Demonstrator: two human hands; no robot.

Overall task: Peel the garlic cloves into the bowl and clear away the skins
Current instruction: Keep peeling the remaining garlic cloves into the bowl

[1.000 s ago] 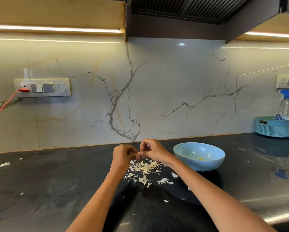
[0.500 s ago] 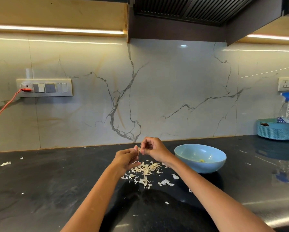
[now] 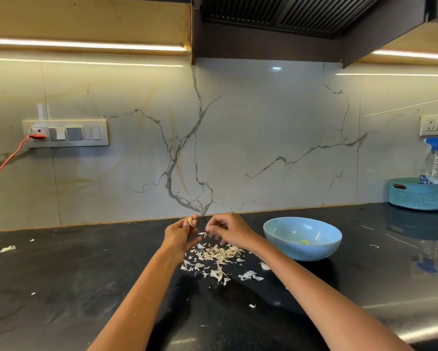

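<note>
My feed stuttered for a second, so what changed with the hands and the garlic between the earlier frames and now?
The hands have drawn apart: the left hand now holds the garlic clove alone, raised slightly, while the right hand has pulled away rightward, pinching a strip of skin torn from it. The skin pile on the counter and the blue bowl stayed put.

- Bowl (image 3: 302, 238): plain pale blue, with a small yellowish bit inside.
- Counter (image 3: 86, 287) under the bowl: black with faint grey mottling.
- Garlic skins (image 3: 214, 257) left of the bowl: creamy white.
- Wall (image 3: 238, 138) behind the bowl: off-white marble with dark grey veins.
- Basket (image 3: 420, 195) right of the bowl: teal, woven pattern.
- Spray bottle (image 3: 437, 160) in the basket: clear, blue top.
- Cord (image 3: 7, 162) far left of the bowl: orange-red.
</note>
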